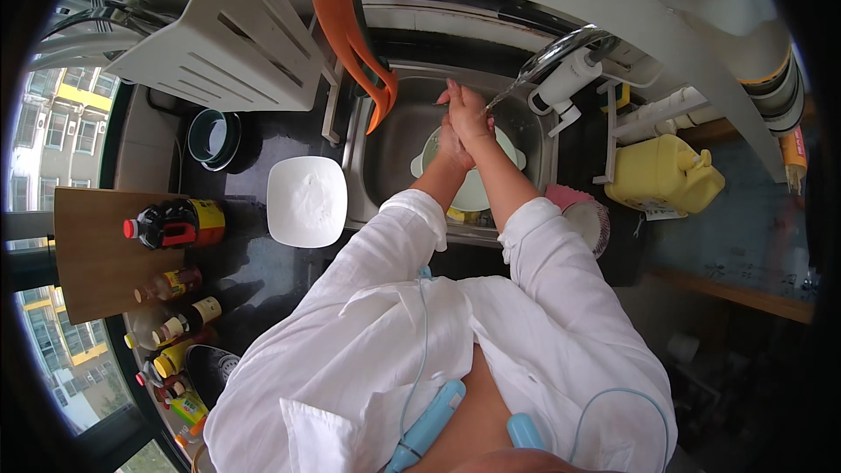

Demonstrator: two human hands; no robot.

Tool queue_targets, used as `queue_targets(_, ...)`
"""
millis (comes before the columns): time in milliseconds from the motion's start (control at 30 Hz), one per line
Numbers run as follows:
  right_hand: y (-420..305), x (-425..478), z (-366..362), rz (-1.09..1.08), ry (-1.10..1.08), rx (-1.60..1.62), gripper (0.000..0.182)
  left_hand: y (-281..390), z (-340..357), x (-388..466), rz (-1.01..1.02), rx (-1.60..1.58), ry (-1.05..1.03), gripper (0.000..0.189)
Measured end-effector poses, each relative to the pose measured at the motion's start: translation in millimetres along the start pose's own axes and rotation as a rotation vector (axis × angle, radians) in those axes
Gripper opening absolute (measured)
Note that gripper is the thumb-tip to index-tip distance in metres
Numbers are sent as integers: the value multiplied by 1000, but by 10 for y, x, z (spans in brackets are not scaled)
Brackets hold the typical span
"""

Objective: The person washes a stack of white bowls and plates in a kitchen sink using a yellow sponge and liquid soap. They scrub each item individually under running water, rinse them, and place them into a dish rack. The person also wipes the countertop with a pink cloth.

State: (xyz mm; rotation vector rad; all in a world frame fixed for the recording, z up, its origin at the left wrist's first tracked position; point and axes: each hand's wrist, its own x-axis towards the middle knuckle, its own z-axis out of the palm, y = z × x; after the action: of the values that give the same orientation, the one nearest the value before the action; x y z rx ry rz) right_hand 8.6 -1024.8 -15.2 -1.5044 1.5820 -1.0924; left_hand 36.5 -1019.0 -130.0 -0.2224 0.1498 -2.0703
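Over the stainless-steel sink (pixel 394 164), my right hand (pixel 469 112) lies across my left hand (pixel 453 143), palms pressed together. A stream of water (pixel 500 97) from the chrome faucet spout (pixel 558 52) runs onto them. I see no object between them, though the overlapping fingers are partly hidden. Directly below is a pale green two-handled bowl (pixel 472 194), which my wrists partly cover. Something yellow, perhaps a sponge (pixel 462 215), shows at the sink's near side.
A white square dish (pixel 307 202) holding white powder sits left of the sink. Orange-handled tools (pixel 348 46) hang from the rack (pixel 243 46). Bottles, including a dark jug (pixel 174 223), line the left. On the right are a yellow jug (pixel 660 177) and a pink-edged basket (pixel 583 220).
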Motion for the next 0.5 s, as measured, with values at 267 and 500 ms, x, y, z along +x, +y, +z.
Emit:
queue_targets(267, 700, -187, 8, 388, -58, 726, 21, -27, 527, -48, -76, 330, 444, 19)
queue_targets(500, 547, -577, -387, 511, -252, 983, 26, 52, 450, -270, -53, 542, 468, 20)
